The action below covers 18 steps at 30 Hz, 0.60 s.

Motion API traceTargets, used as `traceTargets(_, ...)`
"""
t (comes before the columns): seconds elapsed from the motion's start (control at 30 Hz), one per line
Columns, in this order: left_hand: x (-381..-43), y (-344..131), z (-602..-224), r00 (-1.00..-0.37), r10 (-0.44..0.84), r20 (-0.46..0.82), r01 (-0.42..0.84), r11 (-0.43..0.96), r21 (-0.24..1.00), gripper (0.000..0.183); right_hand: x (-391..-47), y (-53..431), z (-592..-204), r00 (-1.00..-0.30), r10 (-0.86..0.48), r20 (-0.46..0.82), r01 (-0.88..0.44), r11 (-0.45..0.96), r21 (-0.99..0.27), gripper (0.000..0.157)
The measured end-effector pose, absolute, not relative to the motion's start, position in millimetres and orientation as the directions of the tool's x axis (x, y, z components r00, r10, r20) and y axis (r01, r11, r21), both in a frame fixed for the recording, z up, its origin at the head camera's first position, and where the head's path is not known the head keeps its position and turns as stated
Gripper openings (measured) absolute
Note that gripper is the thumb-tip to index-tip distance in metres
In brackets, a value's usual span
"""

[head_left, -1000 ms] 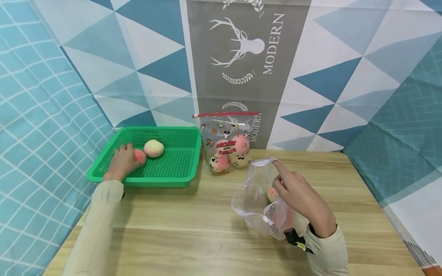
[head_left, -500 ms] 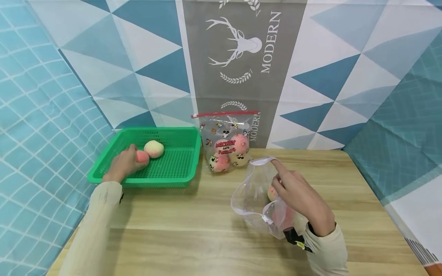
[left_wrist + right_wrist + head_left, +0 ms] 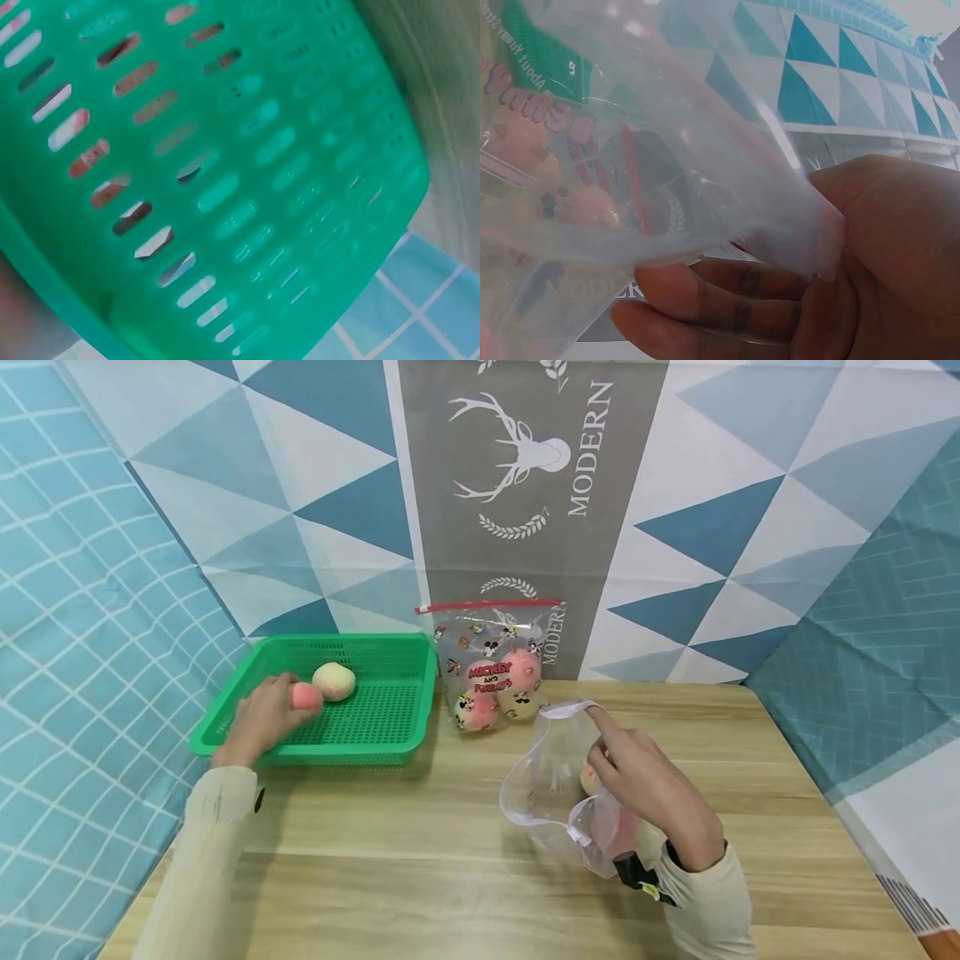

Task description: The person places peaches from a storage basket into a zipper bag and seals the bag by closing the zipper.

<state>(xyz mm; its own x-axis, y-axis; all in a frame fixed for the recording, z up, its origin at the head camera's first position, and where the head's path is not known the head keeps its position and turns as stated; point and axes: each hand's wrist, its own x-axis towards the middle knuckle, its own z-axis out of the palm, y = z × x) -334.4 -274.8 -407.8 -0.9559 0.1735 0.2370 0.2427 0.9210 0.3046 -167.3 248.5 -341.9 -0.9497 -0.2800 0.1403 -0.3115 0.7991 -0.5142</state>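
Observation:
My left hand (image 3: 262, 717) is over the left part of a green plastic basket (image 3: 384, 714), gripping a pink peach (image 3: 306, 697). Just beyond it a pale yellow-pink peach (image 3: 334, 682) lies in the basket. In the left wrist view the slotted basket wall (image 3: 247, 195) hides most of that hand. On the right, my right hand (image 3: 660, 793) pinches the whitish rim of a clear zip bag (image 3: 547, 777), whose mouth gapes toward the left. Peaches (image 3: 617, 831) show inside it. Seen from the right wrist, the bag's edge (image 3: 799, 240) lies between thumb and fingers of my hand (image 3: 900, 247).
Against the patterned backdrop stands another clear zip bag (image 3: 491, 639) with a red closure, cartoon prints and several peaches inside. It is between the basket and the open bag. All rest on a light wooden table (image 3: 390, 877); blue tiled-pattern cloth (image 3: 82, 635) borders the left.
My left hand has closed round the pink peach and shifted it slightly up and to the right. My right hand keeps the bag's rim almost still.

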Motion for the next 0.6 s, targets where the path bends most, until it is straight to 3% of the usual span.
traceTargets(0.6, -308, -260, -410, -0.948, 0.085, 0.308, 0.201, 0.909, 0.366, 0.067, -165, 247, -340, -0.958, -0.262, 0.117, -0.284, 0.805, -0.522, 0.052)
